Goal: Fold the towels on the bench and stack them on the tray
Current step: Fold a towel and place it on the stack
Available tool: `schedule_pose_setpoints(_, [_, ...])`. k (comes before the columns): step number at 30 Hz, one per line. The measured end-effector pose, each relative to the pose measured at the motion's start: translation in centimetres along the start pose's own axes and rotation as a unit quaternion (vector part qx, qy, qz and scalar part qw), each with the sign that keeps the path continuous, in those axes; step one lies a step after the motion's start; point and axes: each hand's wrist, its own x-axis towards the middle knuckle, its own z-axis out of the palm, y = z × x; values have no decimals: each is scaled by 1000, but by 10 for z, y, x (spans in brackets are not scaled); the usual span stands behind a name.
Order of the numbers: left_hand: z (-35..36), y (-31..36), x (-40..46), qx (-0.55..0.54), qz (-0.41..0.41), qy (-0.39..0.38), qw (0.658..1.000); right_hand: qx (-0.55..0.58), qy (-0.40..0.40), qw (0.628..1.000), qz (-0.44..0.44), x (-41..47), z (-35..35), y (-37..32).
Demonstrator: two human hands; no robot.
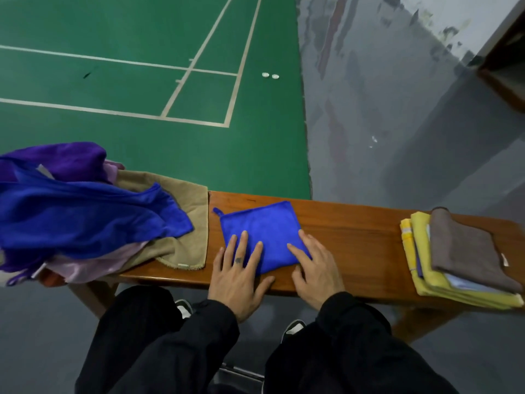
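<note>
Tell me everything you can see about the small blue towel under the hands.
The blue towel is a bright royal-blue cloth that looks like microfibre, folded to a rough square and lying flat on the wooden bench, turned slightly askew. A small hanging loop sticks out at its far-left corner. The left hand and right hand press on its near edge with straight fingers. It touches neither the heap nor the stack.

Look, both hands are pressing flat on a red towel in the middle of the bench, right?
Not quite: the towel is blue, not red. The head view shows the left hand and the right hand both pressing flat on it in the middle of the bench.
</note>
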Motion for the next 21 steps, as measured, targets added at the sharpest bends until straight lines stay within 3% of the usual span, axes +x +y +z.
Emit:
schedule_pose_setpoints(4, [3, -21, -21, -3, 153, 71, 986, -22, 8, 994, -109, -21, -11, 21])
schedule_pose_setpoints(9, [-3, -26, -25, -34, 187, 124, 974, -57, -2, 988, -145, -42, -15, 29])
schedule_pose_setpoints(13, [-29, -13, -19, -165, 185, 132, 960, 12, 46, 989, -138, -45, -26, 17])
schedule_pose_setpoints(16, [-76, 1, -2, -292, 97, 50, 950, 149, 70, 986, -29, -43, -63, -1])
schedule_pose_setpoints(19, [-120, 18, 27, -391, 60, -9, 918, 295, 52, 947, 120, -34, -118, -9])
schedule_pose_setpoints(21, [-142, 34, 49, -453, 38, -47, 889, 364, 55, 916, 162, -27, -151, -1])
